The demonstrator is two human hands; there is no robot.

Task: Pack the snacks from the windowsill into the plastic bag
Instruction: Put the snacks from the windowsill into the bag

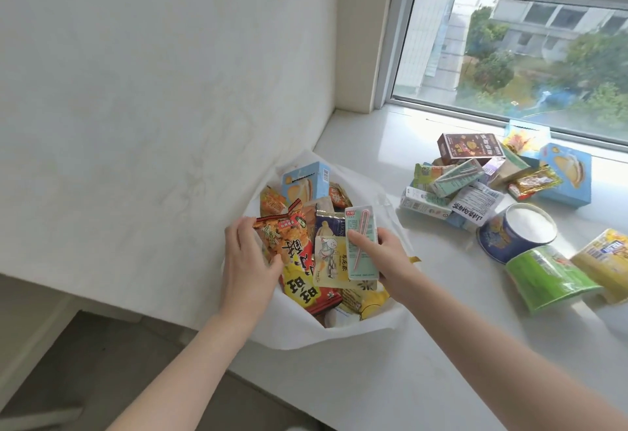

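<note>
A white plastic bag (299, 325) stands open at the windowsill's left end, full of several snack packets. My left hand (249, 257) grips an orange and red snack packet (282, 232) over the bag's left side. My right hand (385, 254) holds a pale green drink carton (362, 243) with a pink straw, upright over the bag's right side. A light blue box (304, 181) stands at the back of the bag. More snacks lie in a pile (475, 175) on the sill to the right.
On the white windowsill (424, 362) lie a blue tub (516, 232), a green cup (547, 279) on its side, a yellow packet (608, 260), a brown box (470, 147) and a blue box (565, 179). The window is behind them, a white wall to the left.
</note>
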